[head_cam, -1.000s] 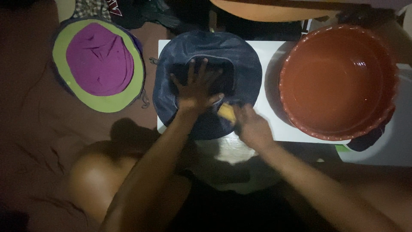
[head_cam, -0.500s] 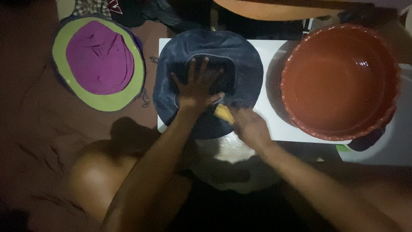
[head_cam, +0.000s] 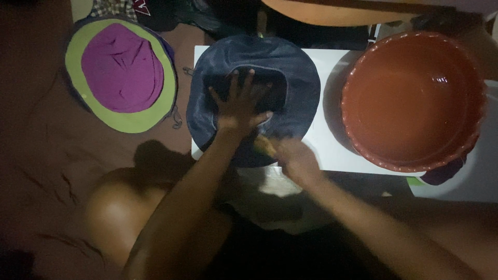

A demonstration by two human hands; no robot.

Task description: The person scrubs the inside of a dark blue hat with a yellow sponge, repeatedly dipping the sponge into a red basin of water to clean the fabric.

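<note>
A dark blue denim hat (head_cam: 290, 78) lies flat on a white board (head_cam: 332, 145). My left hand (head_cam: 239, 103) presses down on its crown with the fingers spread. My right hand (head_cam: 294, 158) is at the hat's near brim, blurred, closed around a small yellow piece (head_cam: 264, 145) that looks like a soap bar or sponge, held against the cloth.
A large red-brown basin (head_cam: 415, 98) holding water stands to the right on the board. To the left a purple and green round hat (head_cam: 122, 75) lies on the brown floor. My bare knee (head_cam: 119, 207) is at lower left. An orange basin rim (head_cam: 332, 13) and dark clothes lie beyond.
My right hand with the yellow piece has slid a little along the near brim. My left hand stays pressed on the crown.
</note>
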